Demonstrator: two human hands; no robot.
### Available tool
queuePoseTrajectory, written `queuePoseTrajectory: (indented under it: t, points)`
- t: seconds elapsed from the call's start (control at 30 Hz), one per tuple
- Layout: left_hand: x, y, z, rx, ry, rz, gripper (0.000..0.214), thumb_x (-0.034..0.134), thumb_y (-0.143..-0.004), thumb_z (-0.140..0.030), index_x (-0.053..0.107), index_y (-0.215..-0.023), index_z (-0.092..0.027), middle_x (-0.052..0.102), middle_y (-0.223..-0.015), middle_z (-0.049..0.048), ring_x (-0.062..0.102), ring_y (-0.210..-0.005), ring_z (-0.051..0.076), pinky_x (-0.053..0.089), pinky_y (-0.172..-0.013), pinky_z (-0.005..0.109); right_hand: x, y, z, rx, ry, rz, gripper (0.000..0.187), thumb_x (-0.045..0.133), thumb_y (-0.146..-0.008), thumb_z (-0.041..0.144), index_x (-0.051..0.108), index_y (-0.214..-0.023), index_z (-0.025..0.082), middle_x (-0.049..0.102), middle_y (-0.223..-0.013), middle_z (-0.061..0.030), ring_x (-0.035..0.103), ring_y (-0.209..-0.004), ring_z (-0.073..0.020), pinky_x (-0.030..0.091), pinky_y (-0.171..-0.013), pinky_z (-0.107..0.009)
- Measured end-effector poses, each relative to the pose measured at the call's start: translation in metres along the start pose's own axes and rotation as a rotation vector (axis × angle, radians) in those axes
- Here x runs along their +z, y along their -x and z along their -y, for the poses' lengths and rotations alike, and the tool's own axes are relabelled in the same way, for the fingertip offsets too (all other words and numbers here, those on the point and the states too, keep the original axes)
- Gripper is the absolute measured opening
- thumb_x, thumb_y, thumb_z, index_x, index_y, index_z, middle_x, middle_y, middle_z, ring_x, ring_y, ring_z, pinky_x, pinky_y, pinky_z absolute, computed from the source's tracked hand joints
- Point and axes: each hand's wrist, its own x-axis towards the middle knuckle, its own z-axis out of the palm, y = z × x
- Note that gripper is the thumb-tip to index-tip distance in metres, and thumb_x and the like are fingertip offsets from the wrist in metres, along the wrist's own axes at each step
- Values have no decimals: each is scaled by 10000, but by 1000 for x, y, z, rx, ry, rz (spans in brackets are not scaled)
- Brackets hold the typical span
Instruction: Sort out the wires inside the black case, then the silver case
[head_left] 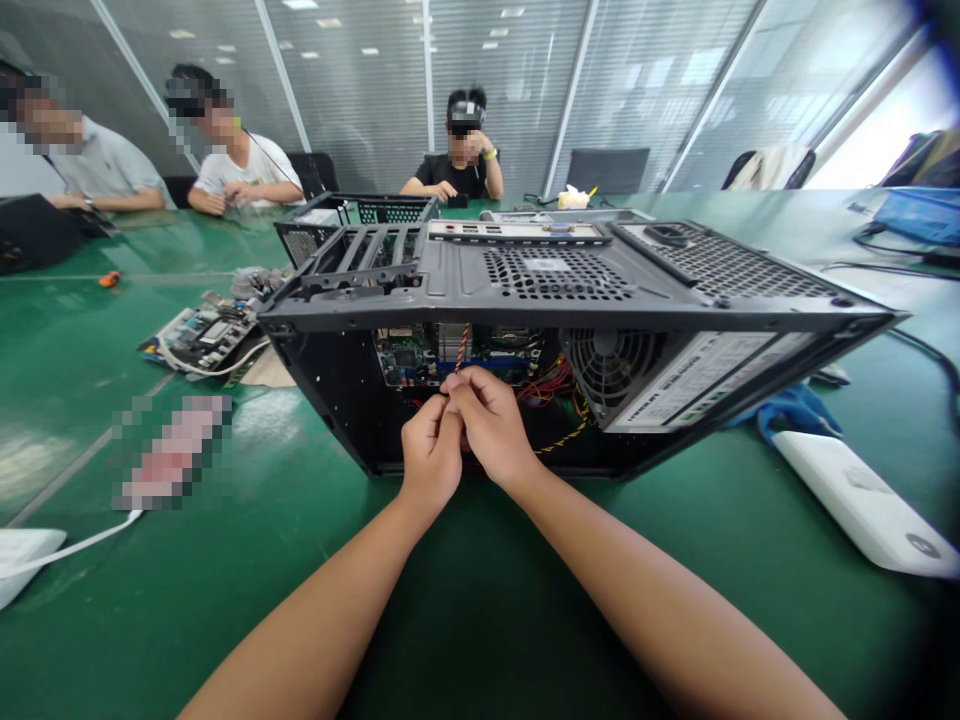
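Note:
A black computer case (450,312) lies on the green table with its open side facing me. My left hand (433,442) and my right hand (491,420) meet at that opening, fingertips pinched together. Between them runs a thin twisted cable (463,345), red, yellow and black, which rises toward the motherboard (405,357) inside. Its lower end is hidden in my fingers. To the right sit a bundle of coloured wires (551,385) and the power supply (652,400) with its round fan grille.
Loose circuit boards (206,335) lie left of the case, near a pixelated pink phone (176,455) on a white cable. A white power bank (862,500) and a blue cloth (802,412) are at right. Several people sit across the table (247,600).

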Motion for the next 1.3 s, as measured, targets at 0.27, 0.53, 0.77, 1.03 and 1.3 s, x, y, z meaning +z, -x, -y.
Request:
queuePoseTrajectory:
  t: [0.27, 0.53, 0.77, 1.03, 1.3]
  points:
    - [0, 0, -1, -2, -5, 1, 304, 509, -920, -312, 498, -652, -170, 426, -575, -53, 357, -536, 79, 301, -493, 200, 0, 0, 1, 5, 4, -6, 232, 533, -866, 360, 529, -686, 213, 498, -635, 28, 465, -615, -129, 379, -594, -279]
    - [0, 0, -3, -5, -7, 0, 302, 508, -914, -301, 480, -642, -174, 417, -572, -55, 352, -538, 78, 299, -493, 197, 0, 0, 0, 13, -5, -5, 222, 537, -866, 359, 545, -699, 213, 502, -642, 28, 463, -612, -128, 383, -587, -275]
    - [0, 0, -2, -8, -22, 4, 276, 510, -905, -283, 502, -654, -170, 459, -587, -42, 392, -559, 85, 330, -516, 199, 0, 0, 0, 3, -5, -8, 213, 536, -871, 339, 552, -701, 211, 511, -651, 26, 475, -625, -129, 389, -598, -277]
    - [0, 0, -2, -7, -35, -1, 270, 512, -903, -277, 510, -656, -169, 475, -601, -34, 417, -586, 93, 353, -542, 203, 0, 0, -1, 5, -14, -9, 195, 536, -876, 338, 578, -737, 208, 549, -684, 16, 512, -665, -137, 408, -624, -281]
    - [0, 0, -2, -12, -17, -5, 277, 529, -899, -292, 512, -652, -169, 470, -594, -36, 409, -571, 92, 345, -535, 205, 0, 0, 0, 10, 15, -19, 203, 542, -868, 356, 580, -732, 211, 561, -688, 11, 528, -672, -143, 415, -629, -282]
